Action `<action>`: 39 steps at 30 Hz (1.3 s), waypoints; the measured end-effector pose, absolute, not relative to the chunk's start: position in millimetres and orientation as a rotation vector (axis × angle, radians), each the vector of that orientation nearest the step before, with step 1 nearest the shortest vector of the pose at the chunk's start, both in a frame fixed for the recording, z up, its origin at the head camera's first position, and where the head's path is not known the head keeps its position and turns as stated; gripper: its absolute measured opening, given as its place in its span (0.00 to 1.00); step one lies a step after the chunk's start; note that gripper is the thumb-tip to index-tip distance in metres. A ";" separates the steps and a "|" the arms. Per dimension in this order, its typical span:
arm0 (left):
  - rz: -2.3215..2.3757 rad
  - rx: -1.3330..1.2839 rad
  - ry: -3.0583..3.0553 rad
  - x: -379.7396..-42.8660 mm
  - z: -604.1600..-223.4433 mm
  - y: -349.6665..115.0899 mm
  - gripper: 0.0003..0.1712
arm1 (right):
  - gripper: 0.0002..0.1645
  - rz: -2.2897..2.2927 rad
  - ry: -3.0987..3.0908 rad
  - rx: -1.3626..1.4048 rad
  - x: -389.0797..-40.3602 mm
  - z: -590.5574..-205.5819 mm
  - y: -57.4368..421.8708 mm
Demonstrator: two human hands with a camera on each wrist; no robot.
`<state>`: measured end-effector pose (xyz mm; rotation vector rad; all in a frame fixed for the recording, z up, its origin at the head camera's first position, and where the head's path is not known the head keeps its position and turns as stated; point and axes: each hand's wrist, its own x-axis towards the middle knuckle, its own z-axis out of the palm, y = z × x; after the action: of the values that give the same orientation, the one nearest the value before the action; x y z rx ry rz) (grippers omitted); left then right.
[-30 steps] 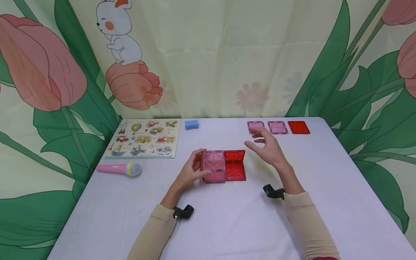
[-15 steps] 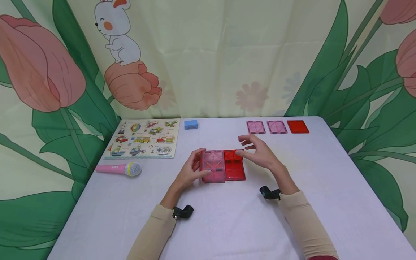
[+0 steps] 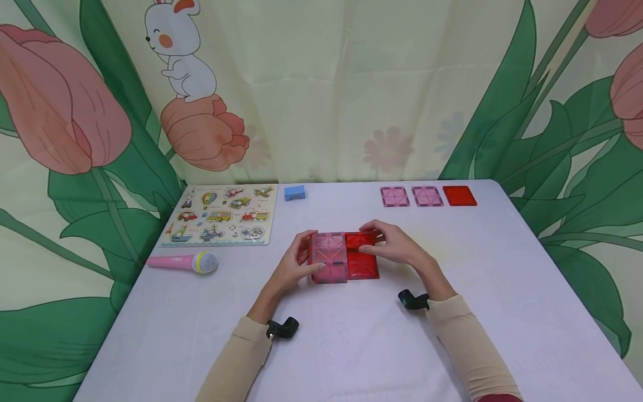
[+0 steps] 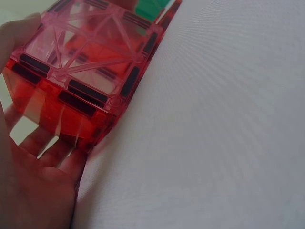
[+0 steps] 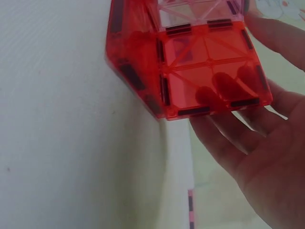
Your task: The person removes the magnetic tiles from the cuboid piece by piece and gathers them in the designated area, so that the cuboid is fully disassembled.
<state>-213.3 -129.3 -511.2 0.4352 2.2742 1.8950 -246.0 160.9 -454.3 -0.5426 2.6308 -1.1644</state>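
A box-like build of see-through magnetic tiles stands mid-table in the head view, with a pink tile (image 3: 329, 248) on top. From its right side extends a flat red tile (image 3: 364, 268), with an upright red tile (image 5: 209, 62) along its far edge. My left hand (image 3: 295, 263) grips the box from the left, thumb at the near pink face; in the left wrist view the fingers show through a red side tile (image 4: 52, 107). My right hand (image 3: 397, 244) pinches the upright red tile, its fingers behind and thumb in front.
Two pink tiles (image 3: 394, 196) and a loose red tile (image 3: 459, 196) lie in a row at the back right. A blue block (image 3: 294, 192), a picture puzzle board (image 3: 221, 215) and a pink toy microphone (image 3: 183, 262) are on the left. A printed curtain (image 3: 321, 89) hangs behind the table.
My right hand has come left and down from beside the back pink tiles to the upright red tile and taken hold of it. My left hand has stayed on the box.
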 end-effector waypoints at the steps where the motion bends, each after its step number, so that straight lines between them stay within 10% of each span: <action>1: 1.894 0.434 2.276 -213.4 -511.4 -129.3 0.45 | 0.33 -1.155 2.627 -0.534 -246.3 -455.0 161.2; 15: 1.910 0.426 2.264 -213.3 -511.6 -128.8 0.45 | 0.16 -1.078 2.656 -0.486 -249.8 -466.5 164.7; 39: 1.891 0.406 2.228 -216.2 -514.2 -130.2 0.48 | 0.16 -1.069 2.687 -0.498 -255.0 -472.6 166.0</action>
<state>-216.2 -130.2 -514.2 0.4059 2.2284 1.8905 -255.0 166.0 -472.6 -0.4979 2.6866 -1.0695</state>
